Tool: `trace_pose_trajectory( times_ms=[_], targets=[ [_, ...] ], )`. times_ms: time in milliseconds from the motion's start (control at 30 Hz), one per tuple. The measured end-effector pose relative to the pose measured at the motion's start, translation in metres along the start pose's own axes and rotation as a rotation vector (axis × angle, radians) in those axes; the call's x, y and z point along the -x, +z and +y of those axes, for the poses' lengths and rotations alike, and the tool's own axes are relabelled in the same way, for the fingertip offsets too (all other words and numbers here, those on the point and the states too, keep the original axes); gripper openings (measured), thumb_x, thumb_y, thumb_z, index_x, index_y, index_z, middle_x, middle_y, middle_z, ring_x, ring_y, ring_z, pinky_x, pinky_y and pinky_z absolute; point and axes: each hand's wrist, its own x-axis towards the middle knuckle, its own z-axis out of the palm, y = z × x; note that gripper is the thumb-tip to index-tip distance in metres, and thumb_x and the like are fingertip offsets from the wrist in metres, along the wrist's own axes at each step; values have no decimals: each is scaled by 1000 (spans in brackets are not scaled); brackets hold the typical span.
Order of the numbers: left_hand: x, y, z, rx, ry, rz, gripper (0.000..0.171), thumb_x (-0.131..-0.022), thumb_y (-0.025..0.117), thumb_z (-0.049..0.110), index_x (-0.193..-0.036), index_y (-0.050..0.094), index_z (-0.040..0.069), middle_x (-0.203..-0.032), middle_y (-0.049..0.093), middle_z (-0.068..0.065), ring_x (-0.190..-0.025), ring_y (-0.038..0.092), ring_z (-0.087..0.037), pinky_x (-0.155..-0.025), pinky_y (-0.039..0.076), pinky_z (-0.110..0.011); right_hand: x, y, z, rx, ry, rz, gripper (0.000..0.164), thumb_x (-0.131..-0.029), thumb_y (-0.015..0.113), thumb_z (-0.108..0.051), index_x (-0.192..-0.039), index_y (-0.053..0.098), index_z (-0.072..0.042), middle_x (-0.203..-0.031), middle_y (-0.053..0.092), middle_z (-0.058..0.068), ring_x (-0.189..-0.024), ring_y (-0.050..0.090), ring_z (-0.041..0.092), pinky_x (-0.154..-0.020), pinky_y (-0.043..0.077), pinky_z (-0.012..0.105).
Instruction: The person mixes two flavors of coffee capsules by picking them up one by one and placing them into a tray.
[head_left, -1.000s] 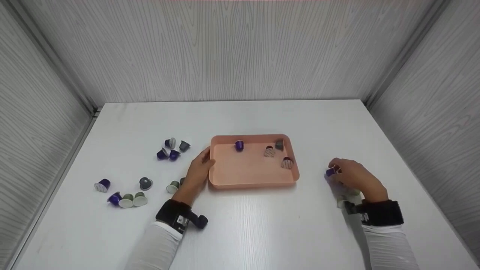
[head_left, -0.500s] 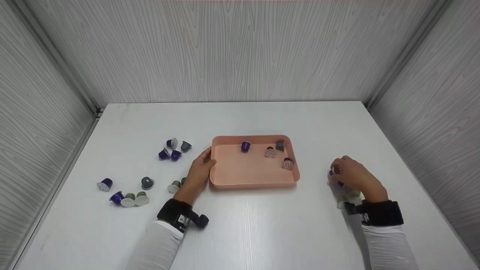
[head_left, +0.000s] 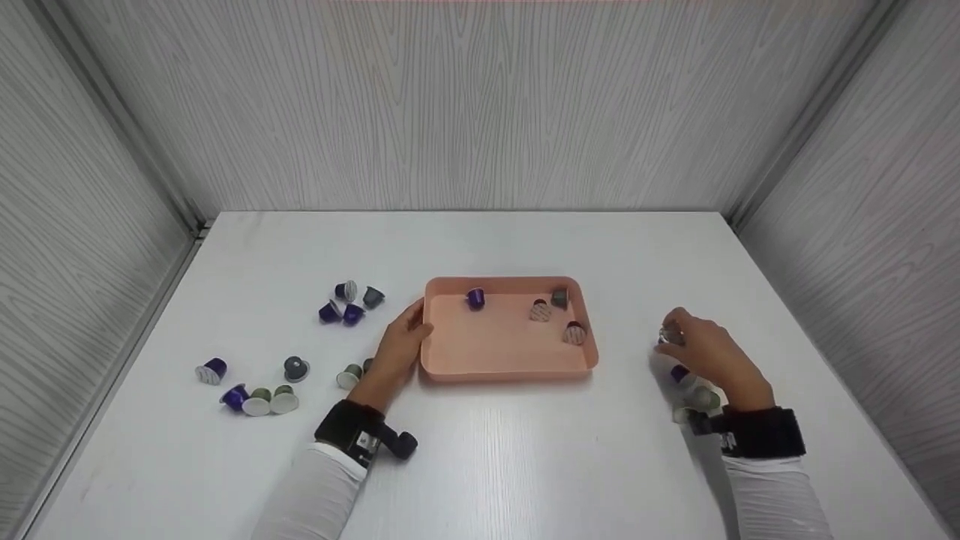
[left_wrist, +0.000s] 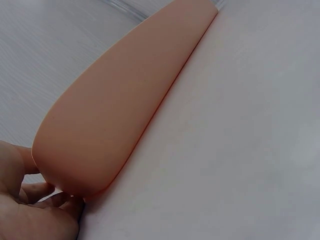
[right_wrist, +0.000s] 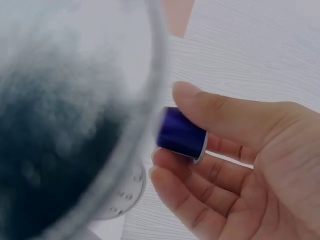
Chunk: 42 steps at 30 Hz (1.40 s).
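Observation:
My left hand (head_left: 400,341) grips the left side of a pink tray (head_left: 506,375), with the thumb over the rim. In the left wrist view its fingers curl against the outer wall of the tray at one corner. Inside the tray lie a purple coffee capsule (head_left: 475,298), two capsules with pale patterned lids, and a dark grey capsule (head_left: 559,298). To the right of the tray, my right hand (head_left: 709,352) pinches a blue-purple coffee capsule (right_wrist: 182,134) between thumb and fingers. Below that hand lie a purple capsule (head_left: 680,373) and green ones (head_left: 703,399), partly hidden by the wrist.
Left of the tray are several purple and grey capsules (head_left: 352,313). Nearer the front left, purple, grey and green capsules (head_left: 283,400) lie scattered. A blurred capsule fills the left of the right wrist view. Grey wood-grain panels (head_left: 465,105) border the white table.
My right hand has shifted slightly forward with the pinched capsule, uncovering a purple capsule below it. In the tray, the purple capsule has rolled right, then back left. My left hand keeps its grip.

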Motion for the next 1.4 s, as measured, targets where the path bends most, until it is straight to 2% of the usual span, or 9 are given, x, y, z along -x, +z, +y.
trace_pose_trajectory(
  times_ms=[233, 367, 600, 900, 1100, 1400],
  targets=[
    [0, -2, 3, -34, 7, 7, 56, -99, 49, 2, -153, 30, 4, -156, 30, -13, -144, 26, -25, -117, 23, -32, -4, -2, -5, 8, -9, 65, 35, -95, 65, -23, -121, 61, 0, -105, 69, 15, -94, 65, 31, -81, 53, 51],
    [0, -2, 4, -38, 14, 5, 56, -99, 48, 2, -152, 31, 3, -156, 31, -14, -144, 27, -25, -117, 23, -33, -7, -3, -11, 12, -34, 110, 34, -97, 63, -21, -122, 64, 2, -108, 69, 17, -95, 65, 32, -83, 53, 52],
    [-1, -1, 0, 102, -2, -15, 58, -99, 47, -3, -153, 27, 1, -158, 27, -15, -145, 25, -25, -116, 25, -32, -14, -2, -22, 27, -106, 200, 30, -95, 64, -16, -118, 68, 3, -109, 70, 18, -100, 66, 35, -87, 52, 53],
    [-2, -2, -3, 5, -26, 2, 57, -100, 49, 2, -153, 30, 5, -157, 30, -11, -144, 27, -23, -116, 25, -32, -21, 3, -35, 28, -150, 283, 21, -94, 66, -14, -109, 72, 0, -102, 72, 15, -94, 68, 31, -85, 53, 52],
    [-4, -2, -5, -26, 4, -1, 57, -99, 49, 1, -153, 30, 2, -156, 30, -15, -144, 27, -26, -117, 24, -34, -27, 5, -46, -5, -149, 300, 22, -93, 68, -14, -109, 72, -1, -99, 73, 12, -90, 68, 27, -82, 55, 49],
    [-1, -1, -3, 8, -9, -11, 57, -100, 48, 2, -153, 29, 4, -157, 30, -13, -144, 28, -25, -117, 24, -33, -37, 8, -66, -6, -171, 279, 23, -93, 68, -15, -111, 71, -2, -99, 72, 10, -89, 68, 24, -78, 56, 45]
  ],
)
